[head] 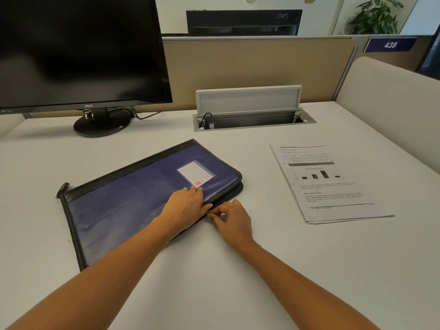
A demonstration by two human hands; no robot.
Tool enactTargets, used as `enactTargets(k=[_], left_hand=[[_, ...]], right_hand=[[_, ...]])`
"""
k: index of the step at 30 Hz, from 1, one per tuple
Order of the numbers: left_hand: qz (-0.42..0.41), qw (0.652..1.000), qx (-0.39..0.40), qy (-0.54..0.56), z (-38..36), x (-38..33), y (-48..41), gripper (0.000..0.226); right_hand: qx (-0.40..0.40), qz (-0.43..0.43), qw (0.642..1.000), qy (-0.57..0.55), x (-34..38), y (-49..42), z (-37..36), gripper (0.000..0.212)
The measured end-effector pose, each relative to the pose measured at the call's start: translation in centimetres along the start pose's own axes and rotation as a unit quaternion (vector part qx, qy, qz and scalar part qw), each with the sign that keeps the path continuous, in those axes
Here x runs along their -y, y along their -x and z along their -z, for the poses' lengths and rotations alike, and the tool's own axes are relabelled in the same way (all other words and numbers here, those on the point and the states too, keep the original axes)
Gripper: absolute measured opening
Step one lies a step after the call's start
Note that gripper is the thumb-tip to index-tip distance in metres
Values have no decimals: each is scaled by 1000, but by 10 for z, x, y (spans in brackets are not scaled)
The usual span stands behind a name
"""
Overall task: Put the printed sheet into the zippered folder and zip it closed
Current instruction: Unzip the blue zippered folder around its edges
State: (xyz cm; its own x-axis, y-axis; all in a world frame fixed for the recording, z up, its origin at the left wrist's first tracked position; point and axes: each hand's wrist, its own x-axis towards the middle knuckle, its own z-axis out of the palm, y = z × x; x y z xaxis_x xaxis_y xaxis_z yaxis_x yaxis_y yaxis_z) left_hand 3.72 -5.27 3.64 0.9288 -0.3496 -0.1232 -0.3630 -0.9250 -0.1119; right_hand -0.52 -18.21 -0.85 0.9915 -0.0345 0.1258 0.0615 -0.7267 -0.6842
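Head view is showing a blue zippered folder (pixel 142 198) lying flat on the white desk (pixel 238 270), its long axis running diagonally from the near left up toward the far right, with the black spine edge facing the monitor (pixel 81 51) and the label pocket (pixel 196 173) sitting near the far right corner. The left hand (pixel 184 206) is resting palm down on the folder's cover near its right-hand edge, fingers spread flat and gripping nothing. The right hand (pixel 232 220) is lying just beside that edge, thumb and forefinger pinching narrowly at a small metal zipper pull (pixel 207 213); whether the pull is fully caught I cannot tell. The printed sheet (pixel 328 182) is lying well apart to the right on the desk, its long axis tilting from far left to near right, text top pointing away from the person. An open cable hatch (pixel 250 110) is sitting behind both.
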Motion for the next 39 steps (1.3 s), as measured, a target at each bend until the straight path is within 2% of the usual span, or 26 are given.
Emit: enactTargets(k=[3, 7, 15, 24, 31, 39], left_hand=[[-13, 998, -30, 44, 1, 9, 6, 51], [-8, 997, -22, 76, -7, 22, 26, 67], [88, 996, -4, -9, -26, 50, 81, 70], [67, 991, 38, -113, -28, 44, 91, 62], [64, 990, 64, -108, -20, 28, 77, 60], [74, 991, 76, -84, -10, 13, 70, 59]], right_hand=[[-2, -5, 1000, -1, -1, -2, 1, 21], [-4, -6, 1000, 1, -1, -4, 1, 19], [-6, 2, 1000, -8, 1, -1, 4, 17], [-34, -22, 999, -7, 6, -1, 3, 15], [-49, -45, 997, -41, 4, 0, 5, 12], [-18, -23, 997, -68, 15, 18, -3, 11]])
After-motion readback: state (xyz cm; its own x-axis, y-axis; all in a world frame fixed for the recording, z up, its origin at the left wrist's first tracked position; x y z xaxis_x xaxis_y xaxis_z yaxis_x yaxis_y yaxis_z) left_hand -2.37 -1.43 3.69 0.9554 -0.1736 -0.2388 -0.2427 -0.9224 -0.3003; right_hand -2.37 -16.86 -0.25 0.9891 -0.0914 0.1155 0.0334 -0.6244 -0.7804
